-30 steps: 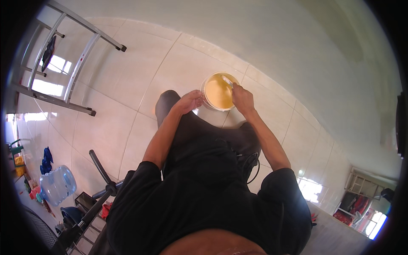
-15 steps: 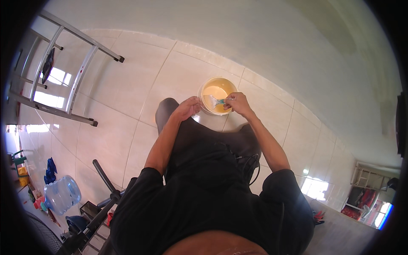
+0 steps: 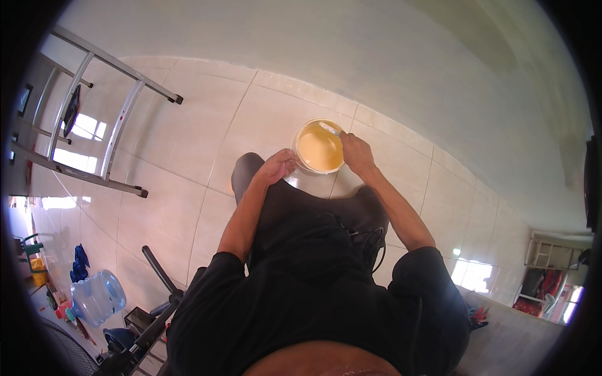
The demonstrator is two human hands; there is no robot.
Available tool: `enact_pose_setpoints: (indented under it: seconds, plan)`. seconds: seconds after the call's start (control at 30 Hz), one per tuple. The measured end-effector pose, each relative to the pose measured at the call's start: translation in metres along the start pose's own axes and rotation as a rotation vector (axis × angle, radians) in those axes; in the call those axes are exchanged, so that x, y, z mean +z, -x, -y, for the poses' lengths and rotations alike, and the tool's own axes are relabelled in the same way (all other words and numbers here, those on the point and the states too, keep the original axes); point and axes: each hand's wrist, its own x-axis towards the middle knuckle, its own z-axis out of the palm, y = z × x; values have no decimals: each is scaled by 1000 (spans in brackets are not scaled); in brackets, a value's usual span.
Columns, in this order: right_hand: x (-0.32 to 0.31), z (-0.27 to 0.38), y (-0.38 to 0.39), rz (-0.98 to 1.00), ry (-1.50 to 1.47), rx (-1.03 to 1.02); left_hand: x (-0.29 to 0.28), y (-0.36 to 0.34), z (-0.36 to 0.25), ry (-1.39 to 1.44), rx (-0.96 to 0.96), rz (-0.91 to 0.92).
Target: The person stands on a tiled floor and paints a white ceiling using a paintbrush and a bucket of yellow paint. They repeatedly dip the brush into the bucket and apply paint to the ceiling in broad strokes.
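Note:
A white bucket (image 3: 298, 164) of pale yellow paint (image 3: 318, 148) stands on the tiled floor in front of my knees. At its left side my left hand (image 3: 278, 167) is closed with curled fingers on the rim. My right hand (image 3: 357, 154) is wrapped round the handle of a paintbrush (image 3: 329, 129) over the bucket's far right edge. The brush lies nearly level there, its head pointing left above the paint. My fingers hide most of the handle.
Beyond the bucket rises a pale wall (image 3: 301, 37) with darker patches at upper right. A metal ladder (image 3: 125, 119) stands at far left. At lower left are a clear water jug (image 3: 99, 297) and a black metal frame (image 3: 160, 269).
The brush has moved from low inside the bucket to its far right edge, and its head has turned up and away. My right hand has turned with it; the left stays at the rim.

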Motion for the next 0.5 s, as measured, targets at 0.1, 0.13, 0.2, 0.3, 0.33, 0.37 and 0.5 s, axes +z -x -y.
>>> enact_pose_setpoints:
  seconds: [0.1,0.13,0.2,0.3,0.33,0.37,0.5]
  plan:
    - [-7,8,12,-39,-66,142,-1,3,0,-5,3,6]
    - [-12,11,15,-48,-130,223,2,2,2,-6,12,-30]
    - [-17,11,14,-7,-262,338,1,-1,1,-6,22,-33]
    - [-1,3,19,146,-455,415,-4,-2,5,-2,14,32]
    - [7,1,23,187,-506,420,0,-1,7,-8,16,40]
    - [12,0,22,217,-559,419,4,-1,3,-22,25,51]
    - [19,8,13,94,-533,245,-4,-1,3,29,9,47]
